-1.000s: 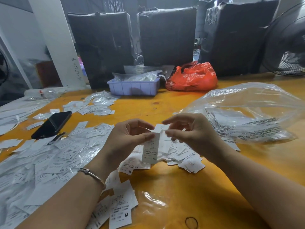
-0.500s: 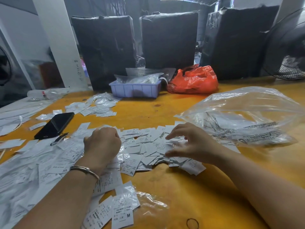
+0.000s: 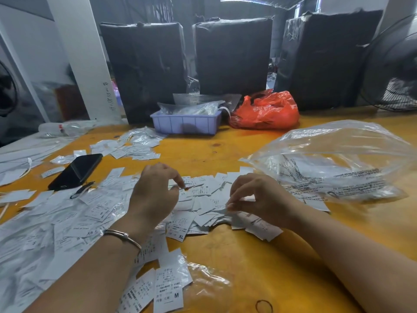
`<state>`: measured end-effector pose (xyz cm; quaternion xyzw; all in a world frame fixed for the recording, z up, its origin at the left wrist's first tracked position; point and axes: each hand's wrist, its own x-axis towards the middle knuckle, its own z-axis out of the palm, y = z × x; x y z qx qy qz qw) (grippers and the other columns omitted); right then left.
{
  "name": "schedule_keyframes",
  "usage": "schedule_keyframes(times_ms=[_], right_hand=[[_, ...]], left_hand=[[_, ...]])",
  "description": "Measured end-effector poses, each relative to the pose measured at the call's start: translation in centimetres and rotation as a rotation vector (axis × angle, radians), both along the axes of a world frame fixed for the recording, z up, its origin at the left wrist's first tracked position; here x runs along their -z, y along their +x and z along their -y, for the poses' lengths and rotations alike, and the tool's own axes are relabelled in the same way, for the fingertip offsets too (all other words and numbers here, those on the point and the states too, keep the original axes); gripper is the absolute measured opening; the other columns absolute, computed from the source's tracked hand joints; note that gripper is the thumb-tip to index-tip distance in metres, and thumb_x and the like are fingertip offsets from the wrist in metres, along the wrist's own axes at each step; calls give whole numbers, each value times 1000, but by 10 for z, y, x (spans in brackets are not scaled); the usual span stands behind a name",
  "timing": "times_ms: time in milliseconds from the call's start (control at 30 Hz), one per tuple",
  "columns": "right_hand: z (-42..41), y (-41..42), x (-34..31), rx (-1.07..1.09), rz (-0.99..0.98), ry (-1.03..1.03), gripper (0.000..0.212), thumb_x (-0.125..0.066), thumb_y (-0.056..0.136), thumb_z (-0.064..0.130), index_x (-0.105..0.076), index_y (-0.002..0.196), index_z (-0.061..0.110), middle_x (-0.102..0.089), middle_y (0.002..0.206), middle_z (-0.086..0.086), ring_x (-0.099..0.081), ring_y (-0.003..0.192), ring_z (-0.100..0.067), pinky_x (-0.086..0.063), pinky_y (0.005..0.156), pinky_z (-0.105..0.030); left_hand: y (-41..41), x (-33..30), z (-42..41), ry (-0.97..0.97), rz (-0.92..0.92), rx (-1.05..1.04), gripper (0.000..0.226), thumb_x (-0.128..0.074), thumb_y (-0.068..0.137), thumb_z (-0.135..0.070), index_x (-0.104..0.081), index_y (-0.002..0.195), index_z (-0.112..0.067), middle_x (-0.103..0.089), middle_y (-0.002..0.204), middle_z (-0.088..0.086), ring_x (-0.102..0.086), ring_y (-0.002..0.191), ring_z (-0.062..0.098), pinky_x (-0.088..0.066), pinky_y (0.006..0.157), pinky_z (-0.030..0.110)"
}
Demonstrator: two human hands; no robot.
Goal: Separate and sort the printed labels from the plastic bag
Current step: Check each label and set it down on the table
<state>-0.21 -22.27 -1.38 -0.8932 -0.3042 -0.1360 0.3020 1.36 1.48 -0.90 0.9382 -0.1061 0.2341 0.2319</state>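
Small white printed labels point(image 3: 203, 206) lie in a loose heap at the middle of the yellow table point(image 3: 259, 263). My left hand point(image 3: 155, 193) hovers over the heap's left side, thumb and fingertips pinching at a label. My right hand point(image 3: 259, 197) sits over the heap's right side, thumb and forefinger pinching a label's edge. A big clear plastic bag point(image 3: 338, 159) with black print lies just right of my right hand. More labels point(image 3: 56, 224) cover the table's left side, and one marked M point(image 3: 169, 288) lies near the front.
A black phone point(image 3: 76, 171) lies at the left. A lilac tray point(image 3: 185, 123) with clear bags and a red plastic bag point(image 3: 266, 111) stand at the back. Black wrapped bundles point(image 3: 232, 55) line the rear. A fan point(image 3: 397, 71) stands far right. A rubber band point(image 3: 264, 306) lies in front.
A second ago both hands held one label up above the heap. They came down onto the pile, and now both pinch at labels lying in it.
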Motion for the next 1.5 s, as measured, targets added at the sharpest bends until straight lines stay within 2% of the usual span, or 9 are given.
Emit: schedule_keyframes(times_ms=[200, 333, 533, 633, 733, 967, 1100, 1367, 1500], right_hand=[[5, -7, -15, 148, 259, 215, 14, -73, 82, 20, -76, 79, 7, -67, 62, -2, -59, 53, -15, -49, 52, -35], [-2, -18, -19, 75, 185, 370, 20, -70, 80, 30, -77, 83, 11, -61, 46, 1, -55, 38, -7, -46, 46, -21], [-6, -22, -20, -20, 76, 241, 33, -72, 74, 43, -77, 90, 14, -71, 62, -3, -64, 48, -12, -54, 51, -34], [16, -9, -22, 287, 209, 83, 41, -59, 81, 55, -76, 85, 18, -70, 66, 2, -63, 54, -13, -52, 52, -33], [45, 5, -22, 716, 264, -64, 23, -59, 89, 32, -74, 81, 15, -71, 75, -3, -64, 69, -21, -47, 59, -27], [82, 21, -10, 1136, -147, -395, 24, -53, 91, 24, -58, 111, 12, -55, 118, -10, -44, 116, -29, -36, 94, -41], [83, 22, -9, 1162, -129, -373, 1, -55, 88, 14, -56, 88, 14, -61, 104, -8, -52, 104, -28, -35, 89, -38], [84, 24, -8, 1147, 71, -162, 19, -54, 87, 16, -72, 82, 18, -63, 88, -3, -50, 98, -28, -31, 80, -35], [71, 18, -10, 1082, 266, 136, 13, -58, 83, 13, -68, 79, 7, -64, 84, -12, -56, 85, -34, -43, 72, -36]], left_hand=[[-14, -10, 16, -494, -450, 417, 18, -62, 92, -29, -63, 111, -28, -74, 76, 5, -62, 51, 14, -42, 43, 15], [-22, -16, 26, -709, -656, 518, 38, -47, 89, -46, -55, 121, -26, -76, 92, 12, -73, 71, 27, -50, 47, 22], [-22, -15, 25, -782, -526, 467, 15, -69, 83, -12, -73, 97, -12, -75, 89, 10, -72, 80, 21, -58, 66, 25], [-20, -14, 22, -736, -476, 434, 26, -71, 81, 0, -74, 99, -19, -75, 88, 7, -69, 73, 16, -57, 62, 24], [-16, -12, 21, -662, -441, 404, 37, -72, 82, -3, -70, 107, -29, -74, 84, 7, -59, 62, 15, -52, 58, 25], [-18, -11, 23, -683, -457, 402, 30, -83, 63, -20, -73, 92, -20, -74, 76, 4, -61, 56, 11, -51, 53, 23], [-18, -11, 22, -645, -420, 420, 22, -69, 78, 10, -75, 81, -10, -76, 83, 4, -69, 74, 16, -51, 56, 23], [-20, -10, 24, -626, -431, 412, 18, -73, 78, 2, -77, 79, -15, -76, 84, 3, -68, 81, 21, -54, 60, 20], [-20, -11, 23, -658, -439, 380, 42, -57, 78, 19, -76, 90, -16, -77, 88, 1, -73, 85, 14, -57, 75, 22]])
